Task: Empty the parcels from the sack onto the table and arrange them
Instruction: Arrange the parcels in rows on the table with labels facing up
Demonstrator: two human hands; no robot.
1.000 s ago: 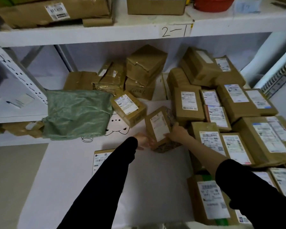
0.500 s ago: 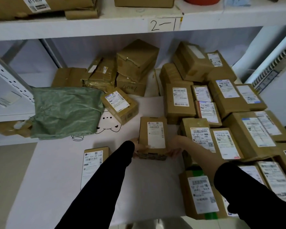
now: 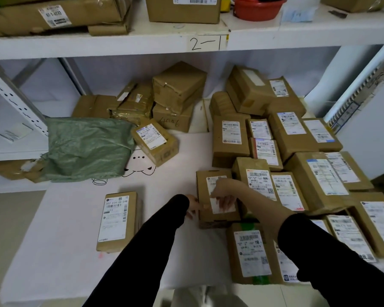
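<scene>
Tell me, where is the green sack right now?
In the head view the green sack lies crumpled at the far left corner of the table, next to the tilted parcel on its right and just above the little cartoon drawing.
</scene>
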